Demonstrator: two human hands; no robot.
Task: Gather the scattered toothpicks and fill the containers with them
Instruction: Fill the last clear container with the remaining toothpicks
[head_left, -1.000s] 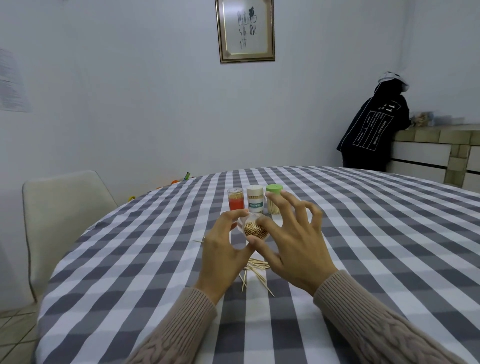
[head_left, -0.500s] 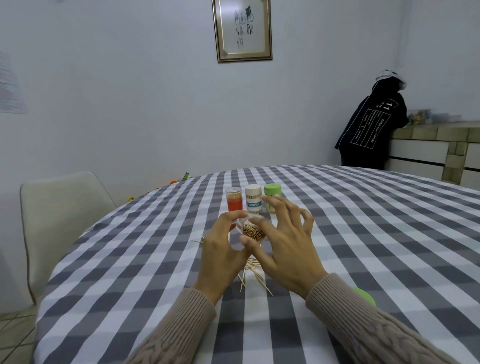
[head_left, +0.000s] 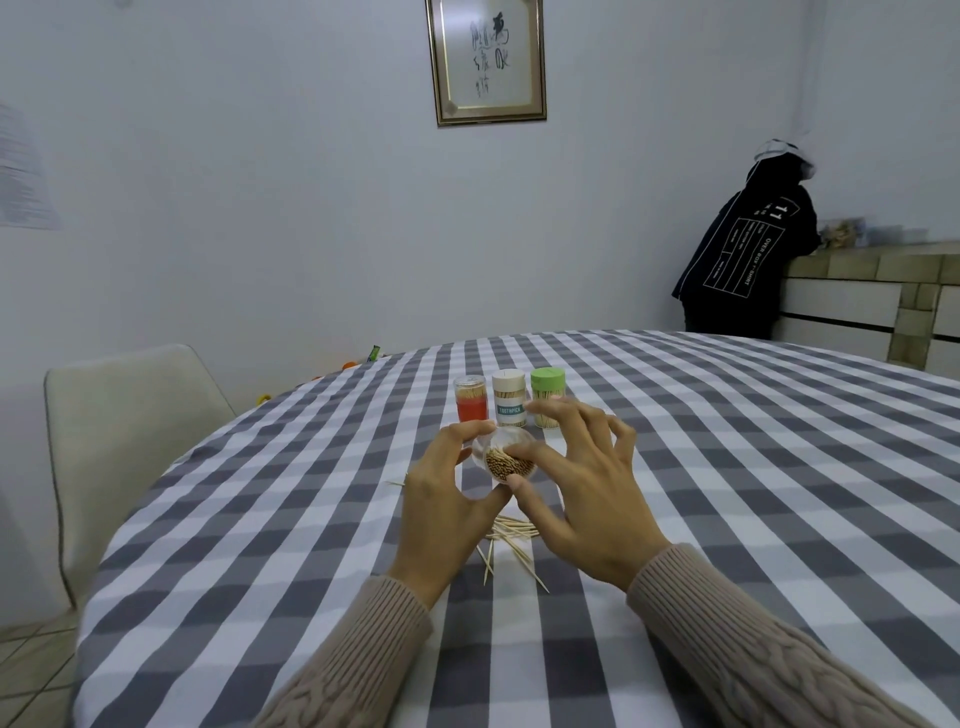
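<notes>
Desk (head_left: 727, 467) in checked cloth. Three containers (head_left: 508, 399) stand in a row at the back, already holding toothpicks. Left hand (head_left: 441, 499) grips a clear jar (head_left: 506, 457), tilted toward the camera, nearly full. Right hand (head_left: 582, 488) has fingers spread, thumb and forefinger at the jar's mouth, seating the bundle. Loose toothpicks (head_left: 511, 540) lie beneath the hands. Next: pinch those up, feed them in aligned.

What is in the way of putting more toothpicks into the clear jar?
The right hand itself: its fingers reach over the open mouth of the clear plastic jar, which the left hand grips tilted. The loose wooden toothpicks lie on the checked tablecloth under both hands, with nothing covering them.
</notes>
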